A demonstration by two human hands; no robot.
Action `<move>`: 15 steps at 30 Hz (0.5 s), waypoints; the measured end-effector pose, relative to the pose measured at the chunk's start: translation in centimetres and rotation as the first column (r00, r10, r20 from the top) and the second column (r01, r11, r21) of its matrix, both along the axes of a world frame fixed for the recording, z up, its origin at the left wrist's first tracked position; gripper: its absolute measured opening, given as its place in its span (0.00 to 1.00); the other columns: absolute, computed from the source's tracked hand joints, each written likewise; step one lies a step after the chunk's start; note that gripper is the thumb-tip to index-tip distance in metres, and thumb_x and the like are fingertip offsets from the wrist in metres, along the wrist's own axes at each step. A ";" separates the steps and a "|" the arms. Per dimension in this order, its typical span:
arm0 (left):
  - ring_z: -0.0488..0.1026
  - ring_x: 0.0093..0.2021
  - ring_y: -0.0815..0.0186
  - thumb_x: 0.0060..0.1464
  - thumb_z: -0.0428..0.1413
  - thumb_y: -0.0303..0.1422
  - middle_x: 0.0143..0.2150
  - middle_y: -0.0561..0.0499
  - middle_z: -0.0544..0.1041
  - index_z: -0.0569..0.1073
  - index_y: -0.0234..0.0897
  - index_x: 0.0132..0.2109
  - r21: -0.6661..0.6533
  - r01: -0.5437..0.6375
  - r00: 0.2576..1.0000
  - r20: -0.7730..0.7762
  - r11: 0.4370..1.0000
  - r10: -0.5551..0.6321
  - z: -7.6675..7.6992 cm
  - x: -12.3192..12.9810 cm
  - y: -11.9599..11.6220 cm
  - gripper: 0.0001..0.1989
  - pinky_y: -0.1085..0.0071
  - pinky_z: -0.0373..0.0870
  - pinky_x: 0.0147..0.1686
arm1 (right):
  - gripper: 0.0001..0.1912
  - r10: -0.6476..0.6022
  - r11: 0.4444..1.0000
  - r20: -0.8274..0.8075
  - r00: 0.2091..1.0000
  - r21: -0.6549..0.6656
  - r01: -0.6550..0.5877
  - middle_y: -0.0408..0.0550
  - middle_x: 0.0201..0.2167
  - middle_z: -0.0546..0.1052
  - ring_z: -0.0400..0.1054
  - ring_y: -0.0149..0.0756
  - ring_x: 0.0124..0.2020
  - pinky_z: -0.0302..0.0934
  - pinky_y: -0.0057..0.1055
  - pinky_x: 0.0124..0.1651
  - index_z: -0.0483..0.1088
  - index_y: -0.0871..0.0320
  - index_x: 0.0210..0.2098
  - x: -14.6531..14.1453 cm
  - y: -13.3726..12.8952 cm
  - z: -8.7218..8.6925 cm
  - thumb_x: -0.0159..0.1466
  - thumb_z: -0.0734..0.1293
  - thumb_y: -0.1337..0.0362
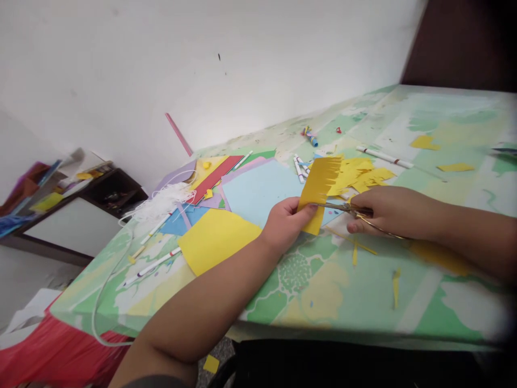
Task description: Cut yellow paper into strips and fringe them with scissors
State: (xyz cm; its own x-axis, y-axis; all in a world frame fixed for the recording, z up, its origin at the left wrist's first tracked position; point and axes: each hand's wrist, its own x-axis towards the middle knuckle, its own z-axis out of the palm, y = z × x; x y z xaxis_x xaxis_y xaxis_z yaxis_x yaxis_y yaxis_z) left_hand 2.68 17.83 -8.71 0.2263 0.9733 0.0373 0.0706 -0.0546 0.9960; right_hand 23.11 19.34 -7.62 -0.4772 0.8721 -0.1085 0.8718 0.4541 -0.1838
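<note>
**Scissors at the Edge of a Fringed Yellow Strip**

Take the yellow strip [320, 183] as the centre of the dial, with 12 o'clock pointing to the far side of the table [299, 307]. It is held tilted over the tabletop, its 3 o'clock edge cut into a row of narrow tabs above the scissors.

The left hand [287, 223], at 8 o'clock, pinches the strip near its lower part, thumb on the near face; the other fingers are partly hidden. At 3 o'clock the right hand [375, 210] has its fingers closed around the handles of the scissors [343, 207], whose blades point to 9 o'clock and meet the strip close to the left thumb. How far apart the blades stand is hard to tell.

Just beyond the strip, at 2 o'clock, lies a pile of cut yellow paper [355, 175] (some of it fringed too), with a white marker [383, 157] farther out. Thin yellow slivers [355, 252] lie at 5 o'clock. A light blue sheet [258, 188] lies at 9 o'clock, and a larger yellow sheet [218, 240] at 8 o'clock, near the left forearm. Well out at 9 o'clock is a tangle of white string [172, 198], one loop hanging over the table's edge. A small colourful bundle [311, 138] sits at 12 o'clock.
</note>
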 end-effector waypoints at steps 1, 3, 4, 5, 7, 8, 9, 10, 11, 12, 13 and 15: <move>0.61 0.24 0.73 0.43 0.56 0.41 0.24 0.55 0.66 0.70 0.34 0.30 -0.003 0.002 1.000 0.001 1.000 -0.002 0.0 0.0 0.0 0.13 0.75 0.57 0.25 | 0.24 -0.004 1.000 -0.007 1.000 0.003 0.004 0.45 0.21 0.66 0.57 0.33 0.22 0.43 0.29 0.24 0.57 0.56 0.20 0.0 0.0 0.0 0.53 0.53 0.40; 0.61 0.25 0.73 0.43 0.56 0.41 0.24 0.55 0.67 0.70 0.34 0.30 -0.012 0.009 1.000 0.011 1.000 -0.008 -0.1 -0.1 0.0 0.13 0.75 0.57 0.25 | 0.24 -0.016 1.000 -0.020 1.000 0.008 0.016 0.45 0.20 0.66 0.56 0.32 0.21 0.43 0.29 0.24 0.56 0.56 0.20 0.0 0.1 0.0 0.53 0.53 0.40; 0.62 0.25 0.73 0.43 0.56 0.40 0.25 0.54 0.67 0.70 0.34 0.30 -0.017 0.012 1.000 0.018 1.000 -0.011 -0.1 -0.1 0.0 0.13 0.75 0.58 0.25 | 0.24 -0.021 1.000 -0.024 0.999 0.004 0.021 0.45 0.20 0.66 0.56 0.32 0.21 0.43 0.29 0.23 0.56 0.56 0.20 0.0 0.1 0.1 0.53 0.53 0.40; 0.62 0.25 0.73 0.43 0.56 0.40 0.25 0.54 0.67 0.70 0.34 0.30 -0.021 0.015 1.000 0.023 1.000 -0.014 -0.1 -0.1 0.0 0.12 0.75 0.58 0.26 | 0.24 -0.029 1.000 -0.025 0.999 0.000 0.029 0.45 0.20 0.65 0.56 0.32 0.21 0.43 0.29 0.23 0.56 0.56 0.20 0.0 0.0 0.1 0.53 0.53 0.40; 0.62 0.25 0.72 0.43 0.56 0.40 0.25 0.54 0.67 0.71 0.34 0.30 -0.024 0.024 0.999 0.031 0.999 -0.024 -0.2 -0.1 0.0 0.12 0.75 0.58 0.26 | 0.24 -0.031 1.000 -0.022 0.999 -0.005 0.031 0.45 0.20 0.66 0.56 0.32 0.21 0.43 0.29 0.23 0.57 0.56 0.21 -0.1 0.0 0.2 0.53 0.53 0.40; 0.62 0.25 0.73 0.43 0.56 0.40 0.24 0.54 0.67 0.70 0.34 0.30 -0.022 0.030 0.999 0.031 0.999 -0.029 -0.2 -0.1 0.0 0.12 0.75 0.58 0.25 | 0.24 -0.028 1.000 -0.020 0.999 -0.005 0.028 0.45 0.20 0.66 0.56 0.32 0.21 0.43 0.29 0.24 0.57 0.56 0.21 -0.1 0.0 0.2 0.54 0.53 0.40; 0.61 0.25 0.73 0.43 0.56 0.40 0.24 0.54 0.67 0.70 0.34 0.30 -0.019 0.033 0.999 0.030 0.999 -0.032 -0.2 -0.1 0.0 0.12 0.75 0.58 0.25 | 0.24 -0.027 1.000 -0.018 0.999 -0.003 0.027 0.45 0.20 0.66 0.57 0.32 0.21 0.44 0.29 0.24 0.57 0.56 0.21 -0.1 0.0 0.2 0.54 0.53 0.40; 0.61 0.25 0.73 0.43 0.56 0.40 0.24 0.54 0.66 0.70 0.34 0.30 -0.018 0.034 0.999 0.029 0.999 -0.033 -0.1 -0.1 0.0 0.12 0.75 0.57 0.25 | 0.25 -0.025 1.000 -0.015 1.000 -0.001 0.025 0.45 0.20 0.66 0.57 0.32 0.21 0.44 0.29 0.24 0.57 0.56 0.21 -0.1 0.0 0.2 0.54 0.53 0.40; 0.61 0.24 0.73 0.43 0.56 0.40 0.24 0.54 0.66 0.70 0.33 0.30 -0.018 0.031 0.999 0.029 0.999 -0.030 -0.1 -0.1 0.0 0.12 0.76 0.57 0.24 | 0.25 -0.024 1.000 -0.012 1.000 0.001 0.024 0.45 0.21 0.66 0.57 0.32 0.21 0.44 0.29 0.24 0.57 0.56 0.21 -0.1 0.0 0.1 0.54 0.53 0.40; 0.61 0.24 0.73 0.43 0.56 0.40 0.24 0.54 0.66 0.70 0.33 0.30 -0.020 0.027 0.999 0.029 0.999 -0.027 -0.1 0.0 0.0 0.13 0.76 0.57 0.24 | 0.25 -0.020 1.000 -0.010 1.000 0.000 0.020 0.45 0.21 0.66 0.57 0.32 0.21 0.44 0.29 0.24 0.57 0.56 0.21 -0.1 0.0 0.1 0.54 0.53 0.40; 0.61 0.24 0.73 0.43 0.56 0.40 0.24 0.54 0.66 0.70 0.33 0.30 -0.023 0.025 0.999 0.030 0.999 -0.025 -0.1 0.0 0.1 0.13 0.76 0.57 0.24 | 0.25 -0.019 1.000 -0.009 1.000 0.002 0.019 0.44 0.21 0.66 0.57 0.32 0.21 0.44 0.29 0.24 0.58 0.56 0.21 0.0 0.0 0.0 0.53 0.53 0.40; 0.61 0.24 0.73 0.43 0.56 0.40 0.24 0.54 0.67 0.70 0.33 0.30 -0.028 0.030 0.999 0.043 0.999 -0.029 -0.1 0.1 0.2 0.13 0.76 0.58 0.24 | 0.25 -0.024 1.000 -0.012 1.000 0.017 0.025 0.44 0.20 0.66 0.57 0.31 0.21 0.44 0.28 0.23 0.58 0.56 0.21 0.0 0.0 -0.1 0.53 0.53 0.40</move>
State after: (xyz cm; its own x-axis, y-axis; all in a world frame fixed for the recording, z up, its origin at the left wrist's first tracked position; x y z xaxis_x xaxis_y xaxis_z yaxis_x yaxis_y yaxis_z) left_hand 2.75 18.02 -8.85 0.2539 0.9670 0.0201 0.0268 -0.0278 0.9993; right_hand 23.09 19.37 -7.71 -0.4568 0.8852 -0.0880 0.8805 0.4358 -0.1867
